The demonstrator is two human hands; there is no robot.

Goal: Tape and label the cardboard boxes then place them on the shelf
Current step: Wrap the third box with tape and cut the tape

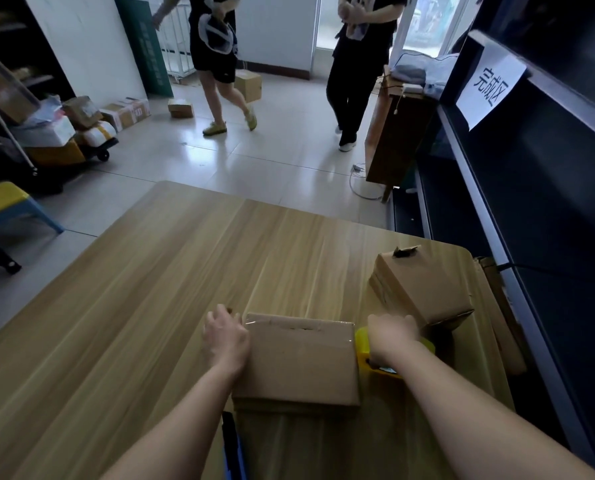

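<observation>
A cardboard box (298,362) lies on the wooden table (150,289) close in front of me, with clear tape along its far top edge. My left hand (225,336) rests against the box's left side, fingers curled at its far corner. My right hand (391,336) grips a yellow tape dispenser (365,344) at the box's right side. A second cardboard box (422,289) sits tilted on the table just beyond the dispenser. The dark metal shelf (531,188) with a white paper sign (490,88) stands along the right.
Two people stand on the tiled floor beyond the table. Small boxes (180,108) lie on the floor, and a cart piled with parcels (64,133) stands at the left. A yellow and blue stool (9,206) is at the left. A blue object (233,445) lies at the table's near edge.
</observation>
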